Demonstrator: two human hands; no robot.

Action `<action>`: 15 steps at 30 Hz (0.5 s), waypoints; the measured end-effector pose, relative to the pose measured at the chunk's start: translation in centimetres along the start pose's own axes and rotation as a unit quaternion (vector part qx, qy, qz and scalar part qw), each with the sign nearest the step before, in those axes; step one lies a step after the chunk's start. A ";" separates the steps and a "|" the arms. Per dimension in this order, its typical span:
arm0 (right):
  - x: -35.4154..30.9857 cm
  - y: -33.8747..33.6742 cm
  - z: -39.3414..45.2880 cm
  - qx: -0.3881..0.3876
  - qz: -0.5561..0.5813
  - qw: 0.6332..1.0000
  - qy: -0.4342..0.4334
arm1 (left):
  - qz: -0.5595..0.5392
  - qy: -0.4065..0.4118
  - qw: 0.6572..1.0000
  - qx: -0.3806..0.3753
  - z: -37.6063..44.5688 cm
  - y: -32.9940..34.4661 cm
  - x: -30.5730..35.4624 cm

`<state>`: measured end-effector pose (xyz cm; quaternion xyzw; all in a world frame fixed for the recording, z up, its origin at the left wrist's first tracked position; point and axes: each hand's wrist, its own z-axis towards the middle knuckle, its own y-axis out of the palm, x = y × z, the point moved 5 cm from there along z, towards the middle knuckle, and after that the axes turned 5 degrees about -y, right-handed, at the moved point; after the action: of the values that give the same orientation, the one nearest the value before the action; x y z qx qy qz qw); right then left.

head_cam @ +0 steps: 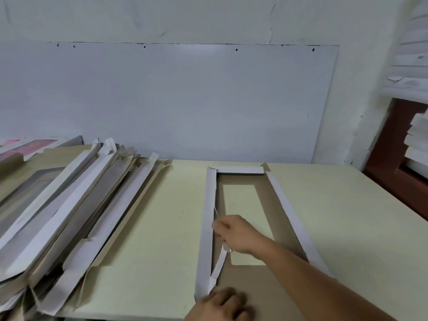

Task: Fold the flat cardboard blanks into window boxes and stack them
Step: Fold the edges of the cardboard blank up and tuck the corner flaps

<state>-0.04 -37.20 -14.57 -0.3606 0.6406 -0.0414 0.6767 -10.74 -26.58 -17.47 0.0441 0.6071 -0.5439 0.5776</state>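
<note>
the flat brown cardboard blank with a rectangular window (250, 281) lies on the pale green table (148, 216), at 5 o'clock from the table's centre. its long axis runs from 6 to 12 o'clock. the white left side wall (206, 228) is being folded up. its inner flap is pinched by the right hand (234, 232); the left hand (220, 304) is pressed on the near corner, grip uncertain. next, tucking the flap seems needed. a stack of folded window boxes (58, 216) lies at 9 o'clock.

pale table (150, 228), white wall panel (185, 100)
</note>
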 end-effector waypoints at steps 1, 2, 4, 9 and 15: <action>-0.1 -0.4 -1.5 -0.027 -0.084 0.996 -0.029 | -0.062 0.013 0.998 0.008 -1.7 -0.7 0.6; 0.1 -0.7 -3.0 -0.055 -0.155 0.985 -0.048 | -0.187 -0.006 0.982 -0.034 -2.5 -1.6 0.7; 0.9 -1.6 -6.3 -0.099 -0.212 0.971 -0.055 | -0.364 -0.076 0.919 -0.128 -1.1 -3.8 0.4; 3.9 -3.8 -14.1 -0.075 -0.251 0.965 -0.001 | -0.517 -0.199 0.820 -0.142 -0.1 -2.4 -2.0; 4.1 -4.8 -15.6 0.036 -0.292 0.955 -0.030 | -0.727 -0.167 0.642 -0.175 0.2 -0.3 -4.0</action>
<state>-11.34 -49.60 -14.13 -0.5088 0.4847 -0.2495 0.6662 -9.48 -24.51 -14.25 -0.6054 0.4208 -0.6703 0.0849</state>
